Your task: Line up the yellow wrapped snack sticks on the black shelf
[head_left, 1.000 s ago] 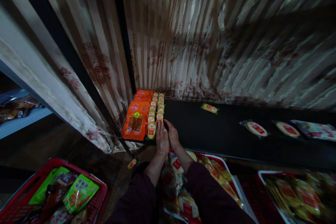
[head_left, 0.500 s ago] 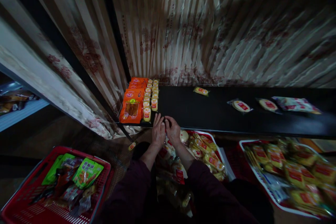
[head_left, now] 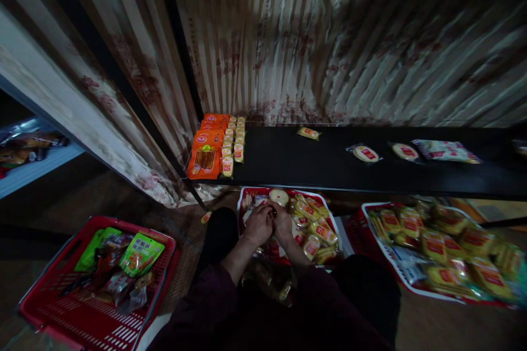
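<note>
Currently reaching with left hand (head_left: 259, 225) and right hand (head_left: 282, 222), fingers bunched together, over a white-rimmed red plastic basket (head_left: 335, 225) of yellow wrapped pastries (head_left: 303, 209); cannot tell either grip's hold. Between 12 and 1 o'clock, just past the fingertips, a round pale wrapped pastry (head_left: 279, 196). Beyond, blocking the way from 10 to nearly 3, a long black shelf (head_left: 280, 159) with flat orange bags (head_left: 206, 156) and two rows of small yellow packs (head_left: 239, 148) at 11. Toward 8, a red slatted basket (head_left: 61, 315) with bright green pouches (head_left: 142, 254).
</note>
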Available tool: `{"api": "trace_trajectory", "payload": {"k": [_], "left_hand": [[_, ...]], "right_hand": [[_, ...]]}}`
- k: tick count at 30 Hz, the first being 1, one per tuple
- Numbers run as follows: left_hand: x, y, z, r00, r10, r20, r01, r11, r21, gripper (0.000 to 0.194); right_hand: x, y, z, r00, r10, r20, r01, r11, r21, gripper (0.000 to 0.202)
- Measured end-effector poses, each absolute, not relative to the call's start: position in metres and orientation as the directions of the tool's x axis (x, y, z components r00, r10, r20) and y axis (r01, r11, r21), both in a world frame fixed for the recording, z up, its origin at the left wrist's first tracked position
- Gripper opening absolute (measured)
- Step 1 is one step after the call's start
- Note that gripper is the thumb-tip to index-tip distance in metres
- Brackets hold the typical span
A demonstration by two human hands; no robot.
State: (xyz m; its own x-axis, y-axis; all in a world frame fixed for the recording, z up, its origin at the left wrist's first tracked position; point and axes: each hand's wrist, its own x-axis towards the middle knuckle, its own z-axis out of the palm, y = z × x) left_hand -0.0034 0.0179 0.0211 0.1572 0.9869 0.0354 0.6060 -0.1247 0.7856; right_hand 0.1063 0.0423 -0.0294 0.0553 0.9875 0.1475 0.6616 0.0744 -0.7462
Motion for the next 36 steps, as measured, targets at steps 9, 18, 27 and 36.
{"api": "trace_trajectory", "payload": {"k": [9,18,27,36], "left_hand": [[0.029,-0.018,0.001,0.301,0.954,0.001,0.597,-0.189,0.780,0.050],[0.039,-0.022,-0.011,0.277,0.960,-0.040,0.558,-0.127,0.820,0.054],[0.044,-0.003,-0.016,-0.015,0.978,-0.209,0.359,0.201,0.911,0.053],[0.042,0.016,-0.013,-0.112,0.956,-0.270,0.152,0.285,0.946,0.041]], "right_hand": [[0.151,0.017,-0.018,0.119,0.929,0.349,0.878,0.066,-0.475,0.035],[0.179,0.025,-0.016,0.290,0.951,0.108,0.915,-0.243,-0.321,0.045],[0.149,0.010,-0.025,0.107,0.980,0.165,0.903,-0.027,-0.428,0.042],[0.135,-0.005,-0.019,0.035,0.981,0.192,0.870,0.065,-0.489,0.037]]}}
